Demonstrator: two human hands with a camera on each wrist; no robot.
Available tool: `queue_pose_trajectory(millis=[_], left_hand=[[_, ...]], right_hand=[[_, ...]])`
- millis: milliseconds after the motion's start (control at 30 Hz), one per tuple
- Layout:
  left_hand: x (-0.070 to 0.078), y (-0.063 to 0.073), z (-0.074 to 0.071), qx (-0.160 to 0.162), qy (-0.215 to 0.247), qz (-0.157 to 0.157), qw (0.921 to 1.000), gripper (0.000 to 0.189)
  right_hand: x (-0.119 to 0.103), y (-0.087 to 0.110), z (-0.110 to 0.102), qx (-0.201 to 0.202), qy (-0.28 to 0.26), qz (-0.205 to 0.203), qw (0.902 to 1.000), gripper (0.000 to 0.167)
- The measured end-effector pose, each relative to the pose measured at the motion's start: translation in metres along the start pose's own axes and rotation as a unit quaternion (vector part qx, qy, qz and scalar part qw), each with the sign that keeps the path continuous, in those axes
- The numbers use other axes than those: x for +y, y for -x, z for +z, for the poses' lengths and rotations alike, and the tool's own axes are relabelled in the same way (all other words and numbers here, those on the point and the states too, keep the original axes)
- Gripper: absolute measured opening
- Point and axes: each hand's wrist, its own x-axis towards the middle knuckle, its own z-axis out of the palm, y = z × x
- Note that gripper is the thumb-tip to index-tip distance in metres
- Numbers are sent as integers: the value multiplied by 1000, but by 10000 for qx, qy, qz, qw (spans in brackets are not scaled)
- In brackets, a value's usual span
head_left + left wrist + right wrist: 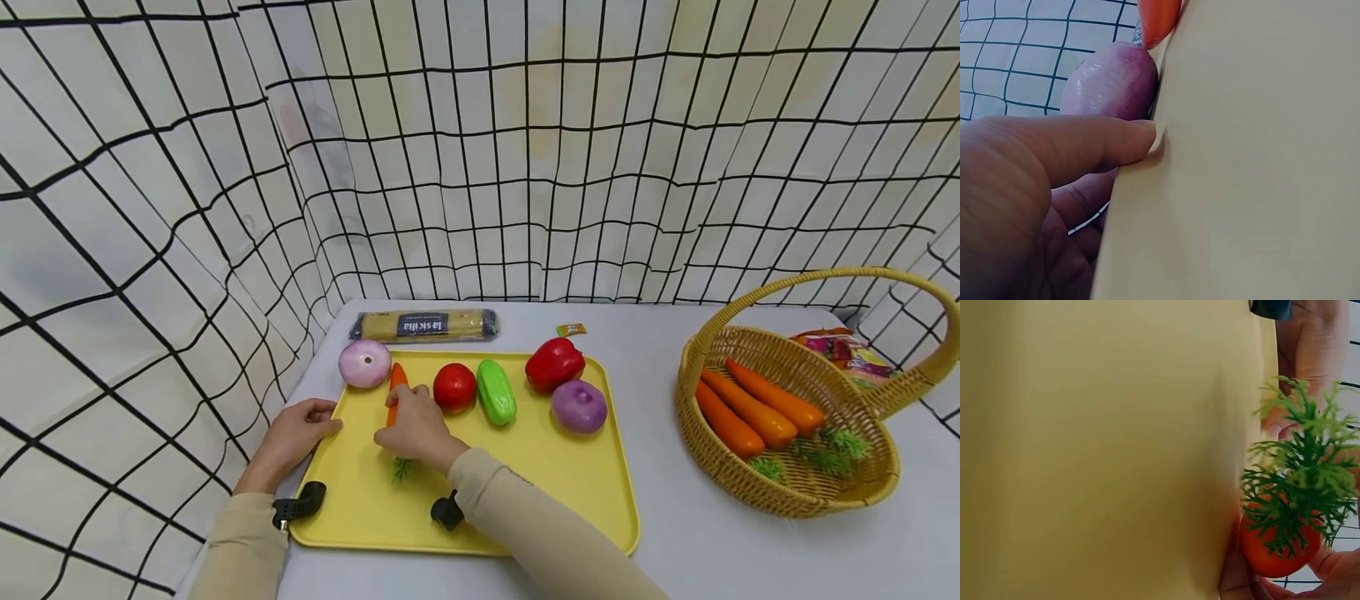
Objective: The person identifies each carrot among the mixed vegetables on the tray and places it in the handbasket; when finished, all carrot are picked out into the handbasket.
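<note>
A toy carrot (398, 377) with a green leafy top (1300, 481) is gripped by my right hand (420, 429) over the left part of a yellow tray (555, 500). My left hand (296, 433) holds the tray's left edge; in the left wrist view its thumb (1104, 140) presses on the rim and the fingers curl below. Just beyond that thumb sits a pale purple onion (1110, 81) at the tray's far left corner. Right of the carrot lie a tomato (454, 387), a green cucumber (496, 392), a red bell pepper (554, 364) and a purple onion (580, 407).
A wicker basket (690, 425) with a tall handle stands at the right, holding three carrots (750, 408). Behind the tray lie a pasta pack (425, 325) and a small packet (571, 329). A colourful bag (843, 354) is behind the basket. Grid-patterned cloth walls (562, 167) rise around the table.
</note>
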Motion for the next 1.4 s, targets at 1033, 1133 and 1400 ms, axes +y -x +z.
queue_pose_trajectory(millis=[1033,1133,1400], left_hand=[[0,-4,2,-34,-197,118,9997,47],[3,-5,3,-47,-198,188,9996,46],[1,-1,0,-16,-236,164,9996,45]], right_hand=[[26,55,-57,828,-1803,-1119,9737,29],[37,62,-68,918,-2146,-1152,9655,30],[64,76,-91,1463,-2180,-995,9598,31]])
